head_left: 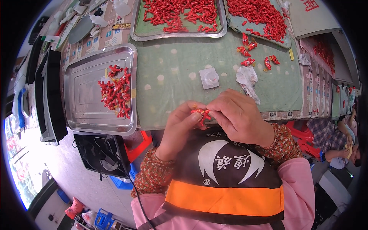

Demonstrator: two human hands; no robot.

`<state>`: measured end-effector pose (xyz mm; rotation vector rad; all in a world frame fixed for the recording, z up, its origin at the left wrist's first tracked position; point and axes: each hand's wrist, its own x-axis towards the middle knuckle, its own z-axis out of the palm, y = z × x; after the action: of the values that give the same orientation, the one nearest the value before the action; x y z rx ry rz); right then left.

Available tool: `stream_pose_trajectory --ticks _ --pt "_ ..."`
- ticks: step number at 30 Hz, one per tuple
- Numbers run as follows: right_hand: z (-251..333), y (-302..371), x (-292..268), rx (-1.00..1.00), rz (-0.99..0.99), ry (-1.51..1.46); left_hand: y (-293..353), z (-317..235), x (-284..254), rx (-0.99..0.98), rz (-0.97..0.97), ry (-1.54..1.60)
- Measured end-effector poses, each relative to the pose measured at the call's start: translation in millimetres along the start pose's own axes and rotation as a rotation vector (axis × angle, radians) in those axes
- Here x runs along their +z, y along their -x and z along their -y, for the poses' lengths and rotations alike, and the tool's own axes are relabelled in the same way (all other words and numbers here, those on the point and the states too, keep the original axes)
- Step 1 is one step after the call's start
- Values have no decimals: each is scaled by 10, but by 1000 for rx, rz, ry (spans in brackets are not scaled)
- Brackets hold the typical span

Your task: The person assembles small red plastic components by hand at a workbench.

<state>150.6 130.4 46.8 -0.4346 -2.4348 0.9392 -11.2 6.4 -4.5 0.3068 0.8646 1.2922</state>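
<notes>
Close to the front edge of the table, my left hand [178, 124] grips a small red figurine [202, 116] with gold bits between thumb and fingers. My right hand [239, 117] is closed in a pinch at the figurine's right side; whether a tiny separate part sits in its fingertips cannot be made out. Just beyond the hands lies a white square pad [205, 82] with a round white lump [210, 78] on it. A crumpled white tissue [247, 79] rests to its right. Past that, several red-and-gold figurines [247, 62] lie loose on the green cloth [165, 84].
On the left, a metal tray [82, 92] carries a pile of red figurines [117, 92]. A second metal tray [178, 37] and a board [283, 44] at the back hold many red pieces. White bottles [122, 7] stand far left. Another person [326, 134] sits at right.
</notes>
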Motion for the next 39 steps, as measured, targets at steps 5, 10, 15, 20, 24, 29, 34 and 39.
stream_pose_trajectory --ticks 5,10,15,20,24,29,34,39 --pt "25 -8 -35 12 77 33 -7 -30 22 -44 12 -8" --pt "32 -21 -22 6 98 55 -10 -22 -11 -65 13 -10" --pt "81 -20 -36 109 106 -7 -2 1 2 -44 7 -27" --pt "85 28 20 141 69 2 30 43 43 -5 -44 -87" --pt "69 64 38 190 59 -42 26 71 84 23 -92 -159" --pt "75 80 52 291 81 -97 31 84 68 21 -81 -169" --pt "73 78 70 270 59 -71 13 62 66 5 -83 -161" --pt "72 82 61 248 53 -58 5 20 50 -47 -72 -103"
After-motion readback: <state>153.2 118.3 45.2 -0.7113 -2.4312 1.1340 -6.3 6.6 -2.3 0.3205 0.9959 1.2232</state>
